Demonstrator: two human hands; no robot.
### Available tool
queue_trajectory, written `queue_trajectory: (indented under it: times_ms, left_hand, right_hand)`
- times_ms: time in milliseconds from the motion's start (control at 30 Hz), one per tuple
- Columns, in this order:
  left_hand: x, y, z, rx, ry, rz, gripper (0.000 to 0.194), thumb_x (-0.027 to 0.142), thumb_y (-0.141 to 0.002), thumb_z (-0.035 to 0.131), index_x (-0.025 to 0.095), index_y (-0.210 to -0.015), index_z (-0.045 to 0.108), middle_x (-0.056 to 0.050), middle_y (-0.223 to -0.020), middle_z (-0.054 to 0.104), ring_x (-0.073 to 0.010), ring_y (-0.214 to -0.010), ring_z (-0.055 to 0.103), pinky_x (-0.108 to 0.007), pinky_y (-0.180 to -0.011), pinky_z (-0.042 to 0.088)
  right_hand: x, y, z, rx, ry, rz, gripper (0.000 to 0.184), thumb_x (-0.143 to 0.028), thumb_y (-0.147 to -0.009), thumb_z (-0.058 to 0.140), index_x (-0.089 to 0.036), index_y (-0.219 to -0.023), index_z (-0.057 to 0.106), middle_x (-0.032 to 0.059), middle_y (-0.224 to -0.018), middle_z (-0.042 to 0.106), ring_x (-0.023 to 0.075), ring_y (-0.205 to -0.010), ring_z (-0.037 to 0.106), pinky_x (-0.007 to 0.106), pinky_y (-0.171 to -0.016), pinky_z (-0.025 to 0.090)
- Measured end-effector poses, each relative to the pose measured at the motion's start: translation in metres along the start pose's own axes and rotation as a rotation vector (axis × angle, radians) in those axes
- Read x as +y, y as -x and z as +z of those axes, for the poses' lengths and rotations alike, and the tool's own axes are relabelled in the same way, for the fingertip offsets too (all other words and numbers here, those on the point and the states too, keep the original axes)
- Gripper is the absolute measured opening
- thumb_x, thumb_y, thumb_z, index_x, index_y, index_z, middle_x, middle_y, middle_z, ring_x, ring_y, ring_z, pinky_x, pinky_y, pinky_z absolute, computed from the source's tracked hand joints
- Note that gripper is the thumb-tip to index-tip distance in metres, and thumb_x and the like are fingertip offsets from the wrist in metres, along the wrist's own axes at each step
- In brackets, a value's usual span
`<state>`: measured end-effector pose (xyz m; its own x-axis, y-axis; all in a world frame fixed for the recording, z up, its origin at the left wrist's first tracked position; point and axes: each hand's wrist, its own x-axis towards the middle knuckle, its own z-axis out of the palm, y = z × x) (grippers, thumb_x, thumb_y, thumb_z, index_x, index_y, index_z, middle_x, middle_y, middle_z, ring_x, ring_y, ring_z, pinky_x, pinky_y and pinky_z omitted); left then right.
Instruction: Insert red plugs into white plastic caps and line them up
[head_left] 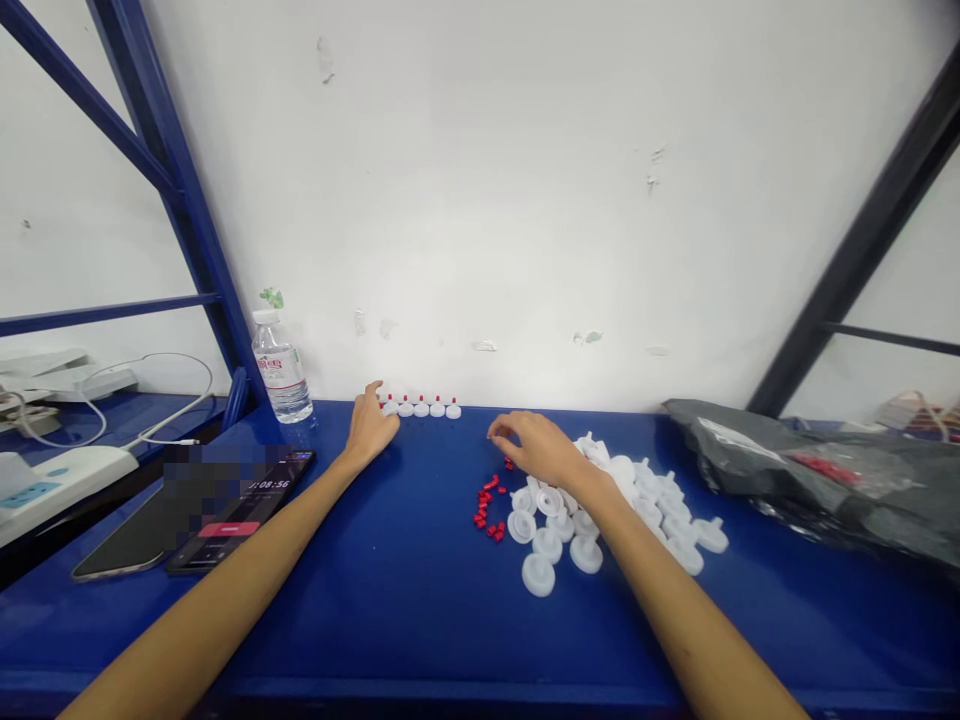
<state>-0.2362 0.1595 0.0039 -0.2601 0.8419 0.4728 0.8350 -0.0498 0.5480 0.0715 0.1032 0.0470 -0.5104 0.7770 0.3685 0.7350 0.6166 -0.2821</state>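
My left hand (pixel 371 425) is at the left end of a row of red-tipped white caps (pixel 421 408) standing along the wall. Its thumb and forefinger close around the endmost white cap (pixel 389 408), which they partly hide. My right hand (pixel 544 445) hovers over the left edge of a heap of white nozzle caps (pixel 547 543). Its fingers are bent with a gap between them, and nothing shows in them. Several small red tips (pixel 482 507) lie loose just below and left of that hand. Part of the heap is hidden under my right wrist.
A water bottle (pixel 282 370) stands at the back left. Two phones, one a lit phone (pixel 244 510), lie on the blue table (pixel 405 610) at left, near a white power strip (pixel 67 485). A grey plastic bag (pixel 810 475) lies at right. Blue posts (pixel 187 220) flank the wall.
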Motion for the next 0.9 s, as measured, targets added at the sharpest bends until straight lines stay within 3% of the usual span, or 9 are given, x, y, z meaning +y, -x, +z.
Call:
queue_trajectory:
  times_ms: [100,167,233,367,467,567,633,900]
  left_hand:
    - [0.014,0.011,-0.006,0.113,0.006,0.155,0.048,0.011,-0.074,0.052,0.016,-0.121,0.061,-0.013,-0.110,0.060,-0.0278,-0.110,0.058,-0.041,-0.100,0.045]
    - [0.030,0.023,-0.009,0.083,0.035,0.299,0.029,0.011,-0.077,0.050,0.019,-0.099,0.067,-0.009,-0.098,0.062,-0.0256,-0.100,0.059,-0.040,-0.095,0.046]
    - [0.048,0.038,-0.010,-0.030,0.109,0.437,0.021,0.012,-0.080,0.049,0.020,-0.089,0.067,-0.006,-0.089,0.063,-0.0228,-0.091,0.059,-0.037,-0.090,0.047]
    - [0.081,0.072,-0.009,-0.321,0.208,0.604,0.021,0.017,-0.086,0.051,0.021,-0.094,0.070,-0.005,-0.092,0.067,-0.0204,-0.090,0.059,-0.034,-0.087,0.046]
    - [0.094,0.093,-0.007,-0.448,0.216,0.626,0.022,0.023,-0.089,0.054,0.020,-0.103,0.071,-0.005,-0.097,0.067,-0.0207,-0.095,0.059,-0.034,-0.088,0.046]
    - [0.098,0.103,-0.005,-0.514,0.197,0.599,0.028,0.031,-0.092,0.054,0.019,-0.113,0.070,-0.008,-0.102,0.065,-0.0216,-0.097,0.060,-0.034,-0.088,0.046]
    - [0.097,0.105,-0.004,-0.535,0.187,0.576,0.031,0.034,-0.093,0.055,0.019,-0.115,0.071,-0.008,-0.104,0.065,-0.0218,-0.098,0.060,-0.034,-0.088,0.047]
    - [0.096,0.101,0.002,-0.555,0.241,0.492,0.019,0.035,-0.087,0.063,0.021,-0.091,0.077,-0.005,-0.091,0.069,-0.0177,-0.083,0.063,-0.028,-0.076,0.047]
  right_hand:
    - [0.004,0.001,-0.007,0.007,0.044,0.026,0.021,-0.027,-0.096,0.053,-0.022,-0.103,0.072,0.0051,-0.100,0.075,0.0216,-0.095,0.067,0.030,-0.079,0.046]
    - [0.009,0.002,-0.012,-0.007,0.056,0.049,0.022,-0.030,-0.095,0.053,-0.023,-0.102,0.073,0.0045,-0.098,0.076,0.0213,-0.091,0.068,0.030,-0.076,0.046]
    - [0.015,0.003,-0.017,-0.031,0.061,0.081,0.022,-0.031,-0.094,0.056,-0.023,-0.099,0.075,0.0042,-0.095,0.076,0.0212,-0.087,0.069,0.030,-0.075,0.046]
    - [0.025,0.006,-0.028,-0.060,0.026,0.144,0.018,-0.031,-0.090,0.062,-0.023,-0.094,0.078,0.0049,-0.093,0.077,0.0217,-0.086,0.069,0.031,-0.077,0.047]
    - [0.029,0.008,-0.035,-0.182,-0.126,0.158,0.019,-0.037,-0.086,0.067,-0.023,-0.090,0.079,0.0047,-0.088,0.077,0.0207,-0.079,0.069,0.030,-0.072,0.049]
    - [0.027,0.011,-0.041,-0.421,-0.359,0.195,0.033,-0.049,-0.079,0.073,-0.022,-0.097,0.078,0.0047,-0.087,0.077,0.0163,-0.061,0.064,0.029,-0.059,0.049]
    - [0.023,0.013,-0.044,-0.514,-0.439,0.223,0.042,-0.051,-0.074,0.077,-0.021,-0.102,0.077,0.0054,-0.088,0.076,0.0138,-0.056,0.059,0.028,-0.055,0.048]
    - [0.024,0.015,-0.040,-0.578,-0.459,0.210,0.031,-0.043,-0.071,0.080,-0.020,-0.092,0.078,0.0063,-0.085,0.075,0.0163,-0.066,0.062,0.026,-0.054,0.047]
